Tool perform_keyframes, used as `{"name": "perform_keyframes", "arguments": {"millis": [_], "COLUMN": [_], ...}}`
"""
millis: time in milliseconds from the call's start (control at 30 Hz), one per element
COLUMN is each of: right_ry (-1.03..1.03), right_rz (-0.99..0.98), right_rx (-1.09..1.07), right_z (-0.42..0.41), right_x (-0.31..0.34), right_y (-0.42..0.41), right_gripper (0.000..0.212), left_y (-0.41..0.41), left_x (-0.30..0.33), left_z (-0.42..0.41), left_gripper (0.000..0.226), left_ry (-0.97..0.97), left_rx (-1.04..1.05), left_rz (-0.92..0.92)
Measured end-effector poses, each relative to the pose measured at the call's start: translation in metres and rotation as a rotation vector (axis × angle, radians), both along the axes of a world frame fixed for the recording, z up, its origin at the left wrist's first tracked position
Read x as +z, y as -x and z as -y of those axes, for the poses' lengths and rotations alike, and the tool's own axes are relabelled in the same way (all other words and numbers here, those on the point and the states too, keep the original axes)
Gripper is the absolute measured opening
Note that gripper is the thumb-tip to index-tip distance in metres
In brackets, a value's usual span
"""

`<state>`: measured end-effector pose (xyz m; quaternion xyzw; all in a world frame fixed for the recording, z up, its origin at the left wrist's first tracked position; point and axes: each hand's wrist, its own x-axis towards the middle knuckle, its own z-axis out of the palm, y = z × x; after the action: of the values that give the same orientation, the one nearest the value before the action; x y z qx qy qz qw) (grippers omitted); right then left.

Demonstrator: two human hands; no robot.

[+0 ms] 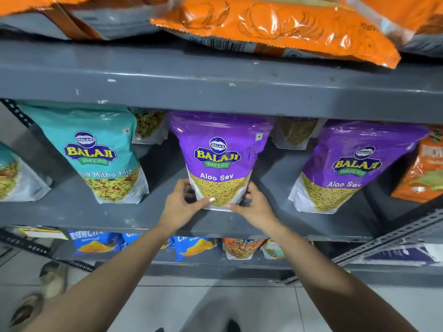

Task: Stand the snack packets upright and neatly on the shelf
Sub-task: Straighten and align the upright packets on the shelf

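Left grip (178, 204) and right grip (255, 203) clasp the upright purple Aloo Sev packet (221, 159) on the grey shelf (72, 212).

teal packet (9, 176) cut by left edge | rear packets (148, 125) mostly hidden | lower-shelf labels (96, 243) perhaps blurred

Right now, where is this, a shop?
Probably a shop or its storeroom: grey metal shelves hold many branded snack packets, like the purple Aloo Sev packet and a teal packet, with more below.

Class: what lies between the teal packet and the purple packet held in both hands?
Head view: bare grey shelf up front; a smaller clear-fronted packet stands further back.
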<state>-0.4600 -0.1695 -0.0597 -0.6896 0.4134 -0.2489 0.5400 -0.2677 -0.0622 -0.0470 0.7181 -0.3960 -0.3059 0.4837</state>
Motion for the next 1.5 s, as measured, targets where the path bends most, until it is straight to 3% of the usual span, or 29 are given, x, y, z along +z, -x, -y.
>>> {"name": "perform_keyframes", "arguments": {"millis": [133, 267, 367, 533, 633, 733, 833, 900, 967, 1133, 1500], "right_ry": [0.178, 0.363, 0.407, 0.501, 0.457, 0.469, 0.444, 0.329, 0.271, 0.206, 0.139], "right_rz": [0.105, 0.109, 0.171, 0.153, 0.181, 0.134, 0.056, 0.099, 0.08, -0.012, -0.145], "right_rx": [-0.321, -0.517, -0.563, -0.327, -0.595, -0.809, -0.702, -0.502, -0.36, -0.339, -0.28], "right_z": [-0.031, -0.064, -0.091, -0.13, -0.129, -0.116, -0.087, -0.07, -0.057, -0.041, -0.028], "right_x": [0.002, 0.001, 0.0, 0.002, 0.007, 0.002, -0.004, -0.001, -0.003, -0.003, 0.004], "right_y": [0.002, -0.004, -0.023, -0.087, -0.112, -0.096, -0.059, -0.044, -0.039, -0.034, -0.029], "right_gripper": [0.061, 0.049, 0.044, 0.036, 0.055, 0.097, 0.134, 0.13, 0.118, 0.091, 0.089], "left_y": [-0.013, -0.049, -0.081, -0.147, -0.179, -0.194, -0.2, -0.201, -0.198, -0.191, -0.212], "left_x": [-0.007, -0.023, -0.022, -0.011, -0.005, 0.001, 0.002, 0.003, 0.007, 0.016, 0.024], "left_z": [-0.018, -0.067, -0.11, -0.153, -0.156, -0.152, -0.146, -0.138, -0.128, -0.108, -0.098], "left_gripper": [0.07, 0.023, 0.013, 0.039, 0.054, 0.083, 0.114, 0.127, 0.124, 0.118, 0.088], "left_ry": [-0.017, -0.009, 0.012, 0.116, 0.095, 0.093, 0.048, 0.02, 0.021, 0.025, -0.101], "left_rx": [-0.001, 0.21, 0.322, 0.476, 0.491, 0.434, 0.285, 0.185, 0.089, 0.097, 0.094], "left_rz": [0.01, 0.066, 0.032, 0.014, 0.046, 0.057, -0.01, -0.071, -0.07, -0.015, 0.042]}}
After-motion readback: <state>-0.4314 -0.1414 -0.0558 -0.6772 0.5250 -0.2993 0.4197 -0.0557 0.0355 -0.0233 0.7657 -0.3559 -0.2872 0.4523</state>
